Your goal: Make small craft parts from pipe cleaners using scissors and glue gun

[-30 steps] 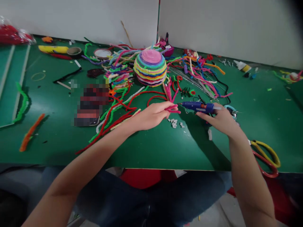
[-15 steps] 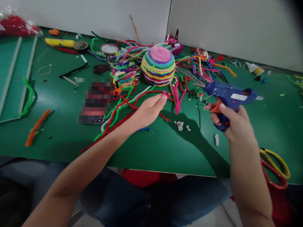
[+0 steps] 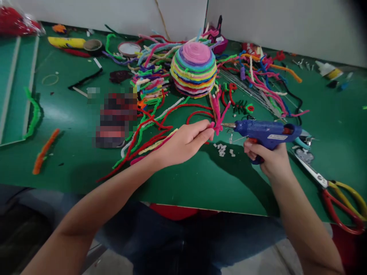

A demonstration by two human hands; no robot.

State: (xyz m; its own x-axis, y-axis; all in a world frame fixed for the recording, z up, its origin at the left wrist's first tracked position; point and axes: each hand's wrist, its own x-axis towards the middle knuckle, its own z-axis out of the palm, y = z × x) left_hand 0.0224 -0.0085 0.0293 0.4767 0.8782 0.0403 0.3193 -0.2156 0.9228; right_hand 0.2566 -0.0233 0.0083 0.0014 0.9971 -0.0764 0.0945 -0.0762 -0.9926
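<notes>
My left hand (image 3: 186, 142) pinches a small pink pipe-cleaner piece (image 3: 218, 114) just above the green table (image 3: 183, 179). My right hand (image 3: 268, 156) grips a blue glue gun (image 3: 266, 131), a finger on its orange trigger. The gun's metal nozzle points left and nearly touches the pink piece. Behind them stands a striped multicoloured dome (image 3: 195, 70) wound from pipe cleaners. A few white glue bits (image 3: 222, 149) lie on the table below the nozzle.
Loose pipe cleaners (image 3: 149, 91) of many colours sprawl left and right of the dome. Red-and-yellow scissors (image 3: 341, 194) lie at the right front edge. Tape rolls (image 3: 129, 49) and a glue bottle (image 3: 328, 69) sit at the back by the white wall. A blurred flat object (image 3: 114, 118) lies left of centre.
My right hand lifted the glue gun from the table, then lowered it and swung its nozzle to the pink piece. My left hand closed its pinch on that piece.
</notes>
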